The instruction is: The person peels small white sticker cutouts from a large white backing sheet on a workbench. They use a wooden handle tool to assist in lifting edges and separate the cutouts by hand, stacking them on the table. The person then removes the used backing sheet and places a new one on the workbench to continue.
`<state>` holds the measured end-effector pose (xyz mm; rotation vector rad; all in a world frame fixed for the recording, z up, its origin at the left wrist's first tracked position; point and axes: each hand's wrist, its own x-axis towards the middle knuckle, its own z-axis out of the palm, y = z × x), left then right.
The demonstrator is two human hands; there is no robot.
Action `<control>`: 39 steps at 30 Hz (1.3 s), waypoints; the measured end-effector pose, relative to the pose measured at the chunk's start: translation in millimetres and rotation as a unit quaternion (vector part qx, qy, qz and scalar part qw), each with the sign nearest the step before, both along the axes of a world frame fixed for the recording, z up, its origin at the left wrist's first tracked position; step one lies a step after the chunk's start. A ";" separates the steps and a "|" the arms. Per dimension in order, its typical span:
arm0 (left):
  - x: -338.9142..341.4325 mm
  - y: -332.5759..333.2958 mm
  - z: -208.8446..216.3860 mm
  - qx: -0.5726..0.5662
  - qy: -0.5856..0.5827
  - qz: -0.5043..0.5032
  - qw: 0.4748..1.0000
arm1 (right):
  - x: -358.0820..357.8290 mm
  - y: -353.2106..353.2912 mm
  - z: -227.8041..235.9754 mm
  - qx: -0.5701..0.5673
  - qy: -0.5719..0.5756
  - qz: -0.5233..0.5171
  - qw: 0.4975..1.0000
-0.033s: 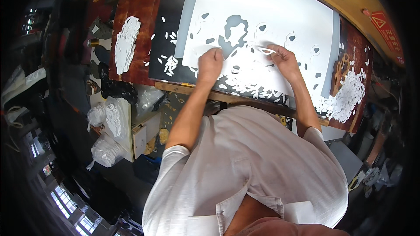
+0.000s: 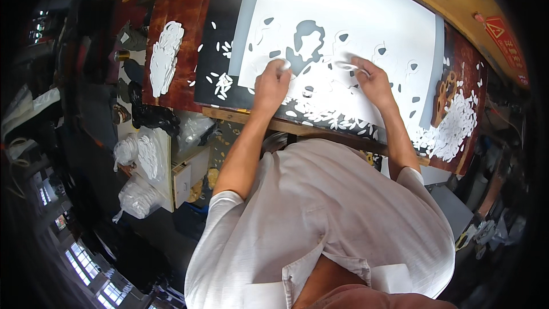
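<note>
A large white sheet [image 2: 349,0] with several cut outlines and holes lies on the bench in front of me. My left hand [image 2: 271,87] is closed at the sheet's near left part, a small white scrap [image 2: 286,65] pinched between its thumb and fingers. To its right, my right hand [image 2: 374,83] grips a white cut-out piece [image 2: 346,65] with an open loop; motion blurs that piece. Many loose white scraps [image 2: 331,119] lie between my hands and the bench's near edge. Beyond my left hand, a dark figure-shaped opening [image 2: 298,40] shows in the sheet.
A stack of white cut-outs [image 2: 166,60] lies on the reddish-brown board at left. At right, a heap of white scraps [image 2: 457,126] sits beside a brown shaped block with holes [image 2: 444,96]. Clear bags [image 2: 139,195] are on a cabinet below left.
My left hand has shifted slightly left, and a white scrap now shows in its fingers. The cut-out in my right hand has moved a little up and left and blurred.
</note>
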<state>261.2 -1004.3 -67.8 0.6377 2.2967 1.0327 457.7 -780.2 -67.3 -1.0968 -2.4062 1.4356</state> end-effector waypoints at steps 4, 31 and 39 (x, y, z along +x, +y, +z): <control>7.3 -43.6 0.8 0.005 0.020 0.029 0.999 | -11.8 -14.2 14.3 0.318 0.063 0.029 0.946; -140.1 -69.8 -32.7 0.114 -0.458 -0.016 0.881 | -158.3 -104.6 47.2 0.279 -0.180 0.257 0.908; -146.5 -60.7 -70.2 0.148 -0.436 -0.059 0.886 | -184.2 -147.0 -3.1 0.113 0.030 0.191 0.975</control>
